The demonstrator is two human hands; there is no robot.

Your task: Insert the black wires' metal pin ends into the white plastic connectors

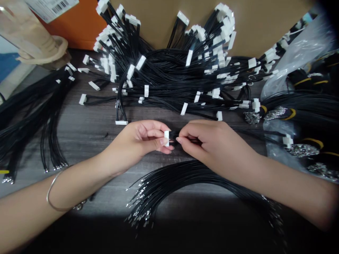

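Between thumb and fingers, my left hand point(144, 138) pinches a small white connector point(166, 138) that stands upright. Black wires point(173, 135) run from its right side toward my right hand point(206, 139). The fingertips of that hand are pinched on a thin black wire just right of the connector; whether its tip sits inside the housing is too small to tell. More of this harness trails right from under my right hand to another white connector point(287, 141). Just below both hands lies a curved bundle of loose black wires point(182, 173) with shiny metal terminals.
A large pile of black harnesses point(169, 77) with white connectors fills the back. More black wires point(53, 116) lie at left, near a cup point(39, 42). Tied wire bundles point(304, 150) and clear plastic point(299, 60) are at right. Orange point(84, 24) and brown boxes point(159, 17) stand behind.
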